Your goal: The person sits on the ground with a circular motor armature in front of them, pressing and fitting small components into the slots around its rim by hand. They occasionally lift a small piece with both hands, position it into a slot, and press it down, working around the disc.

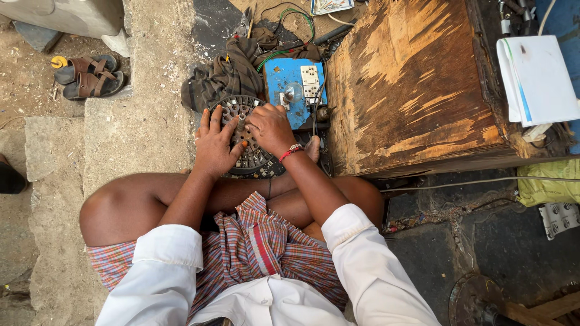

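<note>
A round metal motor core (244,139) with slots and wire windings lies on the ground in front of my crossed legs. My left hand (212,145) rests flat on its left half, fingers spread over the slots. On the core's right upper part my right hand (269,128) curls, its fingertips pinching near the centre shaft. What the fingers hold is hidden. A red thread band circles my right wrist.
A blue switch board (293,87) with sockets and wires sits just behind the core, beside a crumpled dark cloth (226,75). A big worn wooden box (417,84) stands to the right, white papers (538,78) on it. Brown sandals (87,75) lie far left.
</note>
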